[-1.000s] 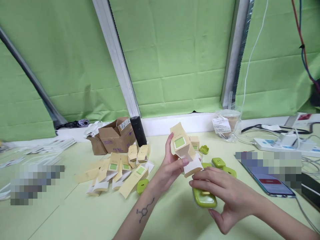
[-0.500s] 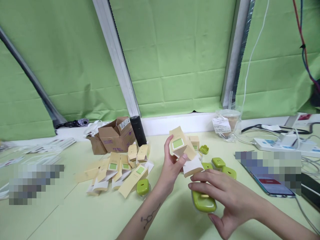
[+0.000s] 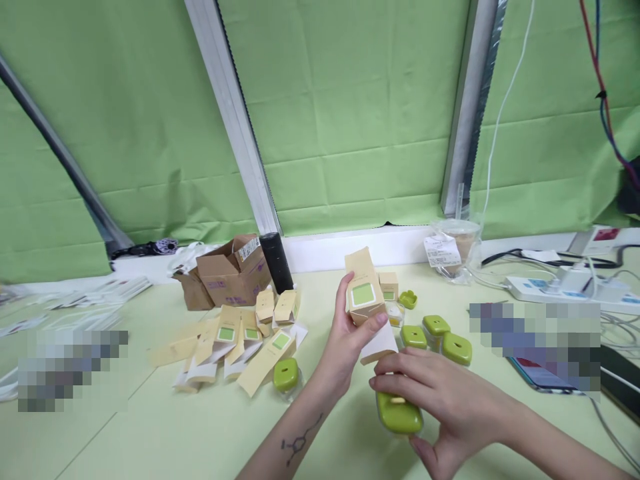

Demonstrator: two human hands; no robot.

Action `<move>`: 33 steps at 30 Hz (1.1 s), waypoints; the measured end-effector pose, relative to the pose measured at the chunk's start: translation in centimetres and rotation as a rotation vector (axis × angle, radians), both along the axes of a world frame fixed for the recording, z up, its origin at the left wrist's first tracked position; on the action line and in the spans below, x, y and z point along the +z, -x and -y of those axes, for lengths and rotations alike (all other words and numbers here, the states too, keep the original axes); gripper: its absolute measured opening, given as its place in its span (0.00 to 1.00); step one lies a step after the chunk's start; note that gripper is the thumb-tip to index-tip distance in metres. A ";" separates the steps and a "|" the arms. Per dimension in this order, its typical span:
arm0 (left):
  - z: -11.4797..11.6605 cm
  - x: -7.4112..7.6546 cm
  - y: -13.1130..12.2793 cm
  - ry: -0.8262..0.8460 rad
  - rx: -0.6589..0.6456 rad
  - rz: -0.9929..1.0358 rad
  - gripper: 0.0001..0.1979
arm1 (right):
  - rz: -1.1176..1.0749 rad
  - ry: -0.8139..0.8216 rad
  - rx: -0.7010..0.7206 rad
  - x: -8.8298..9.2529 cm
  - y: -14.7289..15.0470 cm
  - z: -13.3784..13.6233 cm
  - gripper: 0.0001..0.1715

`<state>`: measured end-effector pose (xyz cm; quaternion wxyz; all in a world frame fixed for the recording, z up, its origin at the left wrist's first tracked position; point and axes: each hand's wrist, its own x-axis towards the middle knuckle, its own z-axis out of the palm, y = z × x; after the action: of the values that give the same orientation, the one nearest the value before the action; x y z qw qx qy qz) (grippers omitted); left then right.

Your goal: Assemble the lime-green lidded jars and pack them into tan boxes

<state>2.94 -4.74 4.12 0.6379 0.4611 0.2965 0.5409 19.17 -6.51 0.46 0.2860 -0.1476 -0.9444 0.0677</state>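
My left hand (image 3: 345,343) is closed around a small beige carton (image 3: 366,283) with a green square on its front. The carton's top flap stands up, and a white-lined flap (image 3: 379,341) hangs open at the lower end. Just below that flap, my right hand (image 3: 445,393) grips a rounded green case (image 3: 400,417) with a pale yellow piece at its middle. My fingers lie over its far side and my thumb is at its near edge, hiding part of it. Several similar green cases (image 3: 457,349) lie beyond my right hand.
Flattened beige cartons (image 3: 227,333) are piled at left, beside another green case (image 3: 285,375). Behind them stand a brown cardboard box (image 3: 233,277) and a black cylinder (image 3: 277,261). At right are a bagged cup (image 3: 457,247), a power strip (image 3: 530,290) and a phone (image 3: 545,383).
The carton in my left hand has turned more upright and shifted slightly right, its lower flap swinging down. My right hand has moved a little left with the green case.
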 end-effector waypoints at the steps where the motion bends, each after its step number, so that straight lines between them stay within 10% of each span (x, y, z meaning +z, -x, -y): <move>1: 0.0 -0.1 -0.1 -0.003 0.001 0.003 0.43 | -0.001 -0.008 0.000 0.0 0.0 0.0 0.34; 9: -0.1 -0.8 -0.7 -0.082 0.051 0.031 0.53 | -0.083 -0.101 0.043 -0.1 -0.1 -0.1 0.36; 14: -0.7 -0.5 0.6 -0.053 -0.152 0.002 0.45 | -0.126 -0.110 0.040 0.5 -0.4 0.1 0.37; 33: -0.1 -0.2 0.1 0.037 -0.126 -0.017 0.34 | -0.123 -0.055 -0.183 0.9 -0.8 0.0 0.36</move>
<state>2.86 -4.64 3.91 0.6766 0.4716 0.2820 0.4902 19.99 -6.56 1.38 0.3526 -0.2208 -0.9090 0.0244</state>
